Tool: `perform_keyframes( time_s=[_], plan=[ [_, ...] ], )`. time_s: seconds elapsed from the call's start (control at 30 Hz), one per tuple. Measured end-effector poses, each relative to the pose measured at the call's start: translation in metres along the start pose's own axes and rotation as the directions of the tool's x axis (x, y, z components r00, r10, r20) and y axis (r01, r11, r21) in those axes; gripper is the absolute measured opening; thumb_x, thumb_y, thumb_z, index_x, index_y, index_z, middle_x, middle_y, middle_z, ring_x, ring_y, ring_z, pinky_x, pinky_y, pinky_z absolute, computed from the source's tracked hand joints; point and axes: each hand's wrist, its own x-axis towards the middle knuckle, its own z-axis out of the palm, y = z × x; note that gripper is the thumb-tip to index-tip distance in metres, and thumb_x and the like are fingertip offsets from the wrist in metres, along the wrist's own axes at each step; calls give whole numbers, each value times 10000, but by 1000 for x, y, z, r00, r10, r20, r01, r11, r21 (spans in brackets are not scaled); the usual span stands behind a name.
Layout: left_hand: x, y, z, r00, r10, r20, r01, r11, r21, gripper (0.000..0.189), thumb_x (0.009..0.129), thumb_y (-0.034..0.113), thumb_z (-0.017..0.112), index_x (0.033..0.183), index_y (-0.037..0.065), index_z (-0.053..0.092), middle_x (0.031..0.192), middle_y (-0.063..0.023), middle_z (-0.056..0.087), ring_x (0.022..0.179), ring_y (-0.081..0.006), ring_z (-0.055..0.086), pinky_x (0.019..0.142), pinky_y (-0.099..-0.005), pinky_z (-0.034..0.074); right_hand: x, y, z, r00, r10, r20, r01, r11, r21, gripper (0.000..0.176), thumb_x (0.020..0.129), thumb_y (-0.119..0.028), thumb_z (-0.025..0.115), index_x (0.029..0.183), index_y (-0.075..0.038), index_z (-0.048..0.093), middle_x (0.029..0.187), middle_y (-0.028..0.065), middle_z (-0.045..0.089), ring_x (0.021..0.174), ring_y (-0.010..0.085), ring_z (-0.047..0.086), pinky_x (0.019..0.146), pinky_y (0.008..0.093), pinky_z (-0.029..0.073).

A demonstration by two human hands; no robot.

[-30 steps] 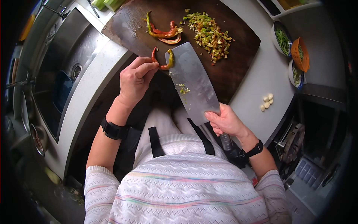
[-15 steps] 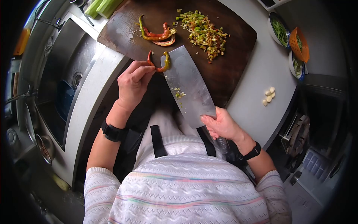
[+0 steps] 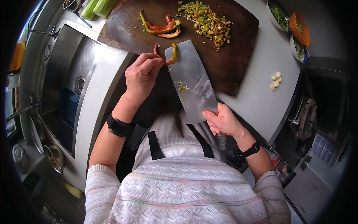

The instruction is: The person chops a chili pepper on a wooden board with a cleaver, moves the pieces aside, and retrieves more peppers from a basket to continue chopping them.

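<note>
Head view: nearest is the person's striped sweater (image 3: 186, 186), then the right hand (image 3: 225, 121), its fingers clamped around the handle of a cleaver (image 3: 199, 99), thumb on the blade. The blade turns its broad face up (small chopped bits (image 3: 182, 87) lie on it) and reaches over the near edge of a dark board (image 3: 227, 74). The left hand (image 3: 141, 76) has its fingers pinched on a curved pepper (image 3: 174, 52), just beside the blade's far end; the pepper's yellowish tip overlaps that end, though whether they touch cannot be told. Beyond, on the board, lie red and green pieces (image 3: 166, 29), with a chopped heap (image 3: 210, 24) to their right. Garlic (image 3: 276, 83) sits on the pale bench (image 3: 261, 112), right of the board. Farther off stand two bowls (image 3: 276, 18) and an orange basket (image 3: 302, 30). To the left is a steel sink (image 3: 89, 67).
</note>
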Motion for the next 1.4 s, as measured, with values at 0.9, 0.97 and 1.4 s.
perform_keyframes(
  time_s=[0.9,0.97,1.4],
  plan=[
    [29,37,-4,990,23,143,-62,959,276,226,706,127,762,906,64,679,908,-74,627,837,-266,618,717,-348,513,-46,-24,-34,951,-130,-279,77,978,-194,172,958,-160,538,1014,-6,486,651,-12,462,436,46,420,374,221,402],
    [31,39,5,970,-21,242,-72,926,371,286,698,185,756,953,81,677,912,-63,626,907,-260,599,766,-352,504,-48,-27,-38,951,-107,-289,44,975,-217,184,956,-163,542,1023,-1,484,649,-7,466,430,51,424,372,221,403],
    [68,48,-22,987,129,-91,-85,922,378,199,715,20,702,904,77,676,862,-70,641,768,-254,620,699,-335,508,-29,-59,-74,975,-177,-133,126,937,-324,181,951,-150,543,1028,6,491,637,-7,465,428,54,422,376,218,396]
  ],
)
